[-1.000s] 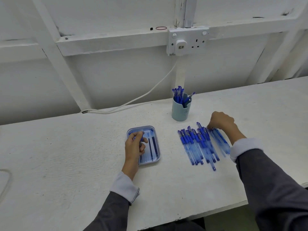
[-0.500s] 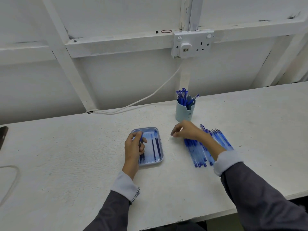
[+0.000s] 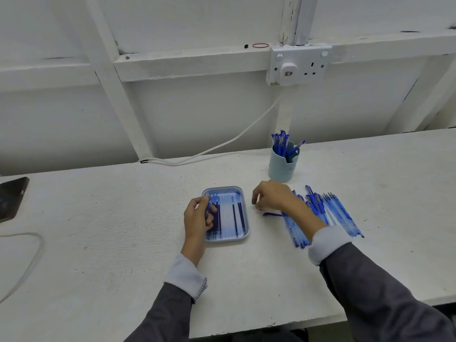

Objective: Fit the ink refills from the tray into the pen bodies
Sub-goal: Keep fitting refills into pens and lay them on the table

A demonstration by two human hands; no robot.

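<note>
The left hand (image 3: pixel 198 218) is pinching what looks like a refill (image 3: pixel 207 210) over the left edge of the tray (image 3: pixel 247 233), where the other ink refills (image 3: pixel 238 218) are lying handy. The right hand (image 3: pixel 271 196) is hovering, fingers curled, between tray and pen bodies (image 3: pixel 338 213); whether it is grasping anything, I cannot tell.

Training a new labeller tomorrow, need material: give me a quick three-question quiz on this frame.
1. True or false: the cup holds pens.
2. The left hand is over: A) the tray B) the cup C) the pen bodies.
3. Fill in: the pen bodies lie to the ___ of the tray.
Key: 1 true; 2 A; 3 right.
</note>
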